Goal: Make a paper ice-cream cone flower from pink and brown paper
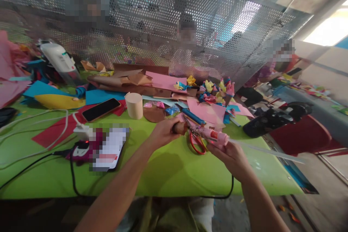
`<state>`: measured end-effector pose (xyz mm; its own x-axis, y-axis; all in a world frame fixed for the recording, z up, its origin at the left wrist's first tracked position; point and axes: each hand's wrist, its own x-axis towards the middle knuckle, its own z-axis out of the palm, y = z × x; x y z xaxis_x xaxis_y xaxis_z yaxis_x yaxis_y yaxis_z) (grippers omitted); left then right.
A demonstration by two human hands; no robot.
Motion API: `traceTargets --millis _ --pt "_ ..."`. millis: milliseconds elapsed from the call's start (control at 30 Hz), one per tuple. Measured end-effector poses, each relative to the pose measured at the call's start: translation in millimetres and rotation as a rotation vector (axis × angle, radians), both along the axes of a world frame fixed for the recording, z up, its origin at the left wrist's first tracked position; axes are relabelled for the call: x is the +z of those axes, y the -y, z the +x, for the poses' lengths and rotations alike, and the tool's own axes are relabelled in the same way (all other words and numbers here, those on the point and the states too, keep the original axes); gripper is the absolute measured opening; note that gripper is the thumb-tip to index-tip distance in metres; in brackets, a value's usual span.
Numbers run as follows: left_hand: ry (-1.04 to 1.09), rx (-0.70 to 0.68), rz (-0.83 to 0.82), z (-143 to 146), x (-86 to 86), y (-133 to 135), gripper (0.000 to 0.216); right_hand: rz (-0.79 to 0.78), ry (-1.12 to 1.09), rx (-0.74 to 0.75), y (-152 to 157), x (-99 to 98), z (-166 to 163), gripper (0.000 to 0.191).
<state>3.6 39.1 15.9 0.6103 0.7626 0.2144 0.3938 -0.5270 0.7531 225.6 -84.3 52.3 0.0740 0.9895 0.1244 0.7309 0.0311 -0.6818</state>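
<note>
My right hand (231,157) is closed around a pink hot glue gun (213,135), its nozzle pointing left. A long clear glue stick (268,148) runs out of the gun's back end, past the table's right part. My left hand (166,132) grips a small piece of brown paper (179,128), seemingly rolled or folded, close to the nozzle. Whether nozzle and paper touch, I cannot tell. Red-handled scissors (198,145) lie on the green table (160,174) beneath the gun. Just beyond sits a blue tube-like thing (193,116).
A cream paper roll (134,106), a dark phone (101,110) and a lit phone (112,148) occupy the left side, with cables (72,174). Coloured paper sheets (163,79) and folded paper flowers (209,90) line the back. A perforated metal screen (152,18) rises behind; people sit beyond.
</note>
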Motion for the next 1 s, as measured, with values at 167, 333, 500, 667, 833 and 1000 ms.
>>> traceTargets --millis 167,333,500,667,833,1000 --pt "0.012 0.010 0.025 0.6 -1.5 -0.4 0.015 0.002 -0.001 -0.004 -0.5 2.3 -0.2 0.046" --pt "0.047 -0.002 0.025 -0.3 -1.0 0.1 0.016 -0.003 0.010 0.003 1.1 -1.4 0.7 0.045" --pt "0.042 -0.003 0.080 -0.8 -0.1 0.5 0.016 -0.016 0.001 0.014 2.5 -2.8 0.0 0.046" --pt "0.039 -0.016 0.153 0.2 -1.5 -1.7 0.013 0.002 -0.017 0.002 1.5 1.3 -1.5 0.044" --pt "0.062 -0.020 0.193 0.7 -2.7 -4.2 0.013 -0.021 -0.009 0.003 3.1 0.1 -2.1 0.043" --pt "0.066 -0.020 0.179 1.1 -2.3 -4.6 0.016 -0.047 -0.001 -0.005 4.3 -1.9 -2.3 0.045"
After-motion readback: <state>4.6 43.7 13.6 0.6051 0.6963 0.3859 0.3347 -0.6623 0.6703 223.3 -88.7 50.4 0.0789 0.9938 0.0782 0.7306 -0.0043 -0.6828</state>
